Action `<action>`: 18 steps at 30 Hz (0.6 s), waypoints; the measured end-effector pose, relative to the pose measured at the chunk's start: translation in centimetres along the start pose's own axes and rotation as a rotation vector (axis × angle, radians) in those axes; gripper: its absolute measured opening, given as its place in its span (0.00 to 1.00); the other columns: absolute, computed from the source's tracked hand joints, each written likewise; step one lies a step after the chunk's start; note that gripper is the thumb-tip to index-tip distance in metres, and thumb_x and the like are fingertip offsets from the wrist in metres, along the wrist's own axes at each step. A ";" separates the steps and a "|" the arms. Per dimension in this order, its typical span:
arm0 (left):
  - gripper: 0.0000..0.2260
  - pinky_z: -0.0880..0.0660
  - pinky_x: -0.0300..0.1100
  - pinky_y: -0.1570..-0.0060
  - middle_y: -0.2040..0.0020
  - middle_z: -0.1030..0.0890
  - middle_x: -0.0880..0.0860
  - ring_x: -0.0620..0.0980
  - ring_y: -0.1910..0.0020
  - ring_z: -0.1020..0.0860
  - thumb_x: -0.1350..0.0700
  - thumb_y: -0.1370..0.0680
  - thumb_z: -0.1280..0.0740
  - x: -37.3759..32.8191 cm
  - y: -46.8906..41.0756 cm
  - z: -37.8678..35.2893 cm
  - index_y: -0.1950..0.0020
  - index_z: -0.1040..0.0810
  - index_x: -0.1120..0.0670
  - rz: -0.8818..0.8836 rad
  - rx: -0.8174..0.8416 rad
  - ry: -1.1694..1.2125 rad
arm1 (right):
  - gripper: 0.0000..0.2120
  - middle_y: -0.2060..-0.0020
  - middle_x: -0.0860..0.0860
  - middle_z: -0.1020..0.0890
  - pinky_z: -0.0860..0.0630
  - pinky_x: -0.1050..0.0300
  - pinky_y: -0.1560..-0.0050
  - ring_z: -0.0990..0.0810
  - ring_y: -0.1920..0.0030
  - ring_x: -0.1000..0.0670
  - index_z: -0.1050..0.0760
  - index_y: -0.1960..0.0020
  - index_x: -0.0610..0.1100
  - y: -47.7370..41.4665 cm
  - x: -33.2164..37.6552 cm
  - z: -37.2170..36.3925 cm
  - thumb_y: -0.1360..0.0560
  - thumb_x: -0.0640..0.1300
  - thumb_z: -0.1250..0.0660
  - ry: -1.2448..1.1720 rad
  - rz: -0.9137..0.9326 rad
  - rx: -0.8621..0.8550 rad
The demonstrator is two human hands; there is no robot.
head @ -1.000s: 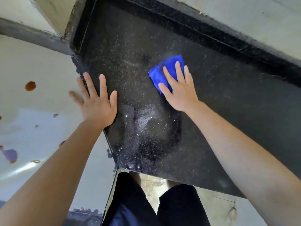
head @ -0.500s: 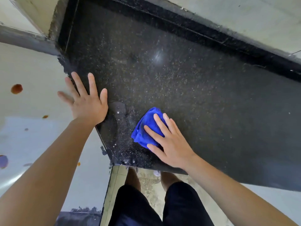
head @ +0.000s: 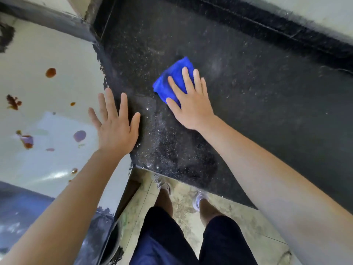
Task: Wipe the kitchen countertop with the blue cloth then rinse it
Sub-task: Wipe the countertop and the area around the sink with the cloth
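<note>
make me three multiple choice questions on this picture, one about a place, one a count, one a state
1. Where does the folded blue fabric cloth lie?
A. on the black speckled stone countertop
B. in a sink
C. over a tap

2. How many hands touch the cloth?
A. none
B. one
C. two

3. How is the left hand?
A. clenched in a fist
B. gripping a bottle
C. open, fingers spread

Answers:
1 A, the cloth sits flat on the dark countertop.
2 B, only the right hand presses on it with straight fingers.
3 C, its fingers are straight and apart and hold nothing.
</note>
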State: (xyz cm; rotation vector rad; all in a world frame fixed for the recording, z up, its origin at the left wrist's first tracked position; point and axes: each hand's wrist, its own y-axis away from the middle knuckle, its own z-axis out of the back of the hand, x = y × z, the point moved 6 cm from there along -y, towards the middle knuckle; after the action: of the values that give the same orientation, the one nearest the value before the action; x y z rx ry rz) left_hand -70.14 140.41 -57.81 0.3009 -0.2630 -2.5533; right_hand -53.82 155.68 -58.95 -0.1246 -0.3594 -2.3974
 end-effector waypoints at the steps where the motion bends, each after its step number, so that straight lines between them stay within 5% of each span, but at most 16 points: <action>1: 0.29 0.59 0.67 0.26 0.18 0.57 0.57 0.59 0.20 0.58 0.40 0.17 0.52 0.0 1.3 -0.5 0.19 0.51 0.52 0.032 0.012 0.005 | 0.29 0.19 0.41 0.50 0.52 0.35 0.23 0.54 0.21 0.33 0.44 0.19 0.52 2.8 0.7 -0.7 0.18 0.61 0.50 -0.004 0.106 -0.009; 8: 0.32 0.61 0.63 0.24 0.18 0.60 0.55 0.56 0.20 0.62 0.37 0.17 0.55 -2.2 9.7 -2.8 0.18 0.57 0.52 0.190 0.044 0.052 | 0.28 0.18 0.47 0.52 0.54 0.39 0.21 0.58 0.19 0.41 0.44 0.20 0.56 17.0 -7.6 -1.4 0.17 0.62 0.48 0.046 0.406 0.146; 13: 0.34 0.62 0.60 0.24 0.19 0.62 0.54 0.54 0.20 0.64 0.36 0.18 0.54 -3.2 14.8 -3.7 0.19 0.60 0.53 0.348 0.046 0.132 | 0.30 0.19 0.45 0.58 0.56 0.38 0.22 0.59 0.20 0.37 0.51 0.19 0.58 8.1 -16.1 1.9 0.19 0.65 0.53 0.012 0.013 0.118; 18: 0.33 0.62 0.59 0.24 0.18 0.61 0.55 0.55 0.20 0.62 0.36 0.18 0.55 -3.0 19.5 -3.9 0.18 0.56 0.53 0.446 0.064 0.115 | 0.30 0.20 0.38 0.55 0.58 0.35 0.23 0.58 0.21 0.32 0.49 0.18 0.53 2.4 -11.2 1.5 0.18 0.61 0.50 -0.084 -0.184 0.021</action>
State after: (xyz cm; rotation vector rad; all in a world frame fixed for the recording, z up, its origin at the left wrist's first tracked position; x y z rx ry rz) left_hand -56.84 125.43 -56.25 0.3669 -0.3277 -2.0841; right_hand -43.87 161.52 -59.07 -0.1903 -0.4526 -2.5746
